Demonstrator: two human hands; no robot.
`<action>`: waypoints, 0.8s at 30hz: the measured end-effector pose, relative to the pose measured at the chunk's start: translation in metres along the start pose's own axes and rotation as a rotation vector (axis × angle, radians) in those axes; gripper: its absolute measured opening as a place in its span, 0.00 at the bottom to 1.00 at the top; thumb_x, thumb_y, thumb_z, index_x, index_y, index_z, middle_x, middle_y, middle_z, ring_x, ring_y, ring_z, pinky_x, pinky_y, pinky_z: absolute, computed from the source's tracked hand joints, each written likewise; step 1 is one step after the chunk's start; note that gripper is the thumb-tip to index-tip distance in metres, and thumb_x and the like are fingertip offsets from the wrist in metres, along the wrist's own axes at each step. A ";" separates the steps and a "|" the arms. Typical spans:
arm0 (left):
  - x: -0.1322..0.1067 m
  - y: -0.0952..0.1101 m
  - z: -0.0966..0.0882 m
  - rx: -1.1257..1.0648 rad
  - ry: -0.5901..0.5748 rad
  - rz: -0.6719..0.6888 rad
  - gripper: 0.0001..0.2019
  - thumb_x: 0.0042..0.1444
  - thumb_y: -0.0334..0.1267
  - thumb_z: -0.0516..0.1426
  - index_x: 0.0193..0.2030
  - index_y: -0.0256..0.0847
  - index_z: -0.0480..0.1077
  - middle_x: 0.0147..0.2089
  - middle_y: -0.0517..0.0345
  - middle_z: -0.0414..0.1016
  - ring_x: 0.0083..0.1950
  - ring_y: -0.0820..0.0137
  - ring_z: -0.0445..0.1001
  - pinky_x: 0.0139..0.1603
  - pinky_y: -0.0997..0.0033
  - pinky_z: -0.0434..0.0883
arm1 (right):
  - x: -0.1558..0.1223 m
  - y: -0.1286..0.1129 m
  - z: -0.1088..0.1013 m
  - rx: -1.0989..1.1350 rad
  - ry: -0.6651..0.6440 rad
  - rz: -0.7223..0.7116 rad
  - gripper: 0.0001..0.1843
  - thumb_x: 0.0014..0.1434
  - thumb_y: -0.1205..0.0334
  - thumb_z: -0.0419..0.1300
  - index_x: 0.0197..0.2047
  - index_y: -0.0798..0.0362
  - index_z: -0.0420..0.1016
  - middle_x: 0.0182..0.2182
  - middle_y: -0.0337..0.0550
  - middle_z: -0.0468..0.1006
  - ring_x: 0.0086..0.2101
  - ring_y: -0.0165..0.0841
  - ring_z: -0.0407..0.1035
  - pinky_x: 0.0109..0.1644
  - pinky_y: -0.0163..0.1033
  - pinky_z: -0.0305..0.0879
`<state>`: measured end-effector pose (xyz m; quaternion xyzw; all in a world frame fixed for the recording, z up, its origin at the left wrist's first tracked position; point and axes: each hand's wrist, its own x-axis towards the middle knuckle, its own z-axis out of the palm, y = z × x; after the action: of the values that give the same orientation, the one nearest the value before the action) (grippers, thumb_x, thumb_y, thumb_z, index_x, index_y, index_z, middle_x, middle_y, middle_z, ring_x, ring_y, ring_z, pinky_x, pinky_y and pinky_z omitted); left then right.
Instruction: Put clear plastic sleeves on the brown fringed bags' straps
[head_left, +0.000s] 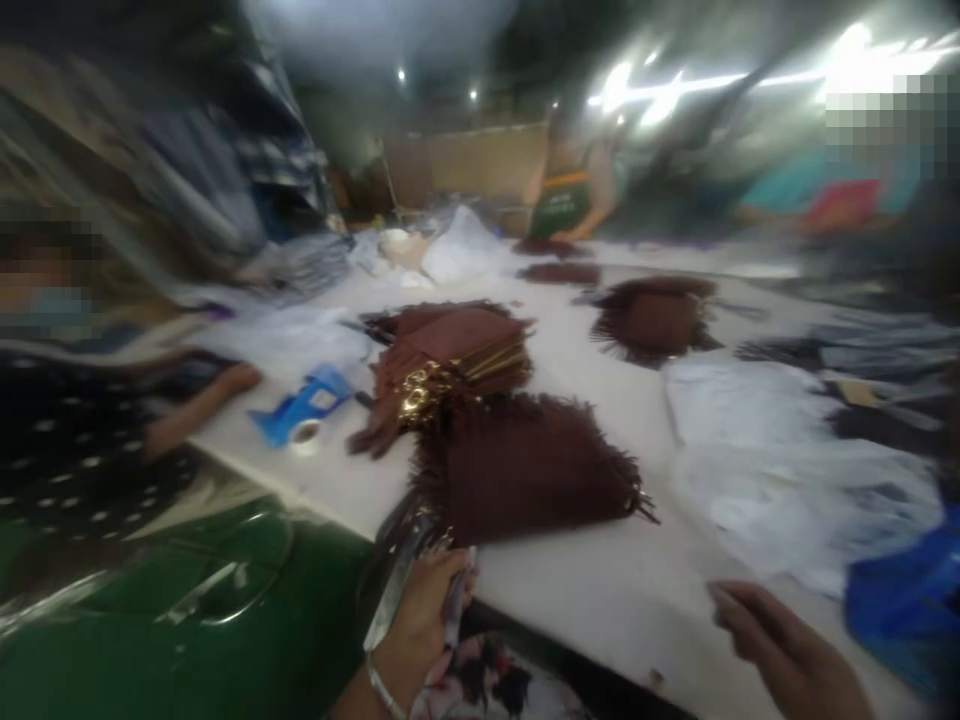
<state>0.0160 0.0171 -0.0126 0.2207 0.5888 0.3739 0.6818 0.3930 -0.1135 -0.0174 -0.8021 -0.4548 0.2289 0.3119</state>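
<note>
My left hand [420, 615] is at the near table edge, closed around a slim greyish thing [454, 605] whose kind is too blurred to tell. Just beyond it lies a dark brown fringed bag [529, 470], flat on the white table, with small gold-coloured metal bits at its corners. Dark strands hang over the edge beside this hand. Behind the bag is a stack of brown bags [457, 345] with gold chains [416, 392]. Over the table at the right, my right hand [787, 640] has loosely bent fingers stretched leftward, with nothing visible in them, apart from the bags.
White plastic bags [810, 510] and a blue bag [900, 600] lie at right. A tape roll [305, 438] sits by a blue wrapper [304, 400]. More brown bags [656, 315] lie farther back. A person in dotted clothing [82, 450] is at left; others stand across the table.
</note>
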 end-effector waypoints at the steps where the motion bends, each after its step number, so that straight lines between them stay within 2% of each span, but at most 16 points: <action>1: 0.000 0.000 0.002 -0.009 0.003 0.003 0.10 0.42 0.37 0.65 0.29 0.34 0.72 0.24 0.55 0.74 0.23 0.75 0.69 0.20 0.80 0.62 | -0.004 -0.030 0.027 0.129 -0.145 -0.039 0.21 0.57 0.42 0.54 0.44 0.48 0.72 0.31 0.46 0.78 0.27 0.36 0.72 0.34 0.40 0.68; 3: -0.003 0.001 0.005 -0.014 -0.013 0.005 0.10 0.42 0.37 0.65 0.27 0.34 0.72 0.24 0.55 0.74 0.22 0.76 0.68 0.20 0.80 0.62 | -0.012 -0.092 0.077 0.308 -0.416 -0.151 0.18 0.60 0.47 0.52 0.43 0.49 0.72 0.30 0.41 0.76 0.27 0.33 0.70 0.35 0.37 0.67; 4: -0.004 0.001 0.006 -0.014 -0.026 0.005 0.10 0.42 0.38 0.65 0.27 0.34 0.72 0.24 0.55 0.74 0.22 0.76 0.68 0.20 0.79 0.62 | -0.015 -0.120 0.099 0.366 -0.501 -0.195 0.16 0.61 0.50 0.51 0.43 0.50 0.72 0.30 0.40 0.75 0.26 0.31 0.68 0.34 0.35 0.66; 6: -0.005 0.002 0.005 -0.013 -0.048 0.003 0.10 0.43 0.38 0.65 0.27 0.33 0.73 0.23 0.56 0.73 0.22 0.76 0.67 0.20 0.79 0.61 | -0.015 -0.161 0.133 0.436 -0.601 -0.271 0.12 0.61 0.57 0.51 0.39 0.51 0.74 0.28 0.38 0.74 0.26 0.30 0.67 0.32 0.33 0.63; 8: -0.004 0.001 0.001 -0.026 -0.073 -0.003 0.09 0.44 0.38 0.65 0.28 0.34 0.73 0.23 0.56 0.72 0.22 0.75 0.68 0.21 0.79 0.61 | -0.011 -0.182 0.153 0.455 -0.636 -0.323 0.11 0.60 0.61 0.52 0.37 0.51 0.75 0.28 0.37 0.75 0.26 0.29 0.66 0.32 0.32 0.62; 11: 0.001 -0.003 -0.006 -0.067 -0.116 -0.035 0.08 0.46 0.38 0.64 0.30 0.35 0.73 0.25 0.57 0.72 0.23 0.76 0.67 0.22 0.79 0.61 | -0.005 -0.189 0.165 0.461 -0.639 -0.317 0.10 0.59 0.61 0.53 0.37 0.51 0.76 0.31 0.38 0.77 0.31 0.31 0.69 0.35 0.32 0.62; 16: 0.005 -0.005 -0.011 -0.080 -0.135 -0.080 0.09 0.48 0.39 0.63 0.33 0.36 0.70 0.24 0.58 0.71 0.22 0.76 0.66 0.23 0.78 0.60 | -0.003 -0.191 0.167 0.460 -0.665 -0.286 0.10 0.60 0.60 0.54 0.37 0.51 0.77 0.33 0.39 0.79 0.36 0.33 0.71 0.38 0.32 0.62; 21: 0.001 -0.002 -0.008 0.001 -0.124 0.043 0.10 0.50 0.41 0.62 0.30 0.34 0.71 0.23 0.58 0.70 0.22 0.77 0.65 0.23 0.78 0.60 | -0.001 -0.197 0.169 0.419 -0.648 -0.327 0.11 0.61 0.60 0.54 0.36 0.50 0.77 0.31 0.37 0.78 0.33 0.32 0.70 0.37 0.32 0.61; 24: 0.001 -0.006 -0.007 0.049 -0.107 0.085 0.11 0.52 0.43 0.60 0.30 0.35 0.71 0.23 0.57 0.71 0.21 0.76 0.65 0.23 0.77 0.59 | 0.001 -0.196 0.171 0.405 -0.638 -0.373 0.10 0.60 0.63 0.53 0.36 0.51 0.77 0.32 0.38 0.78 0.33 0.32 0.70 0.38 0.32 0.62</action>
<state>0.0103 0.0128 -0.0189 0.2820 0.5505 0.3755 0.6903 0.1673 0.0136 0.0018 -0.5176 -0.6117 0.4902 0.3429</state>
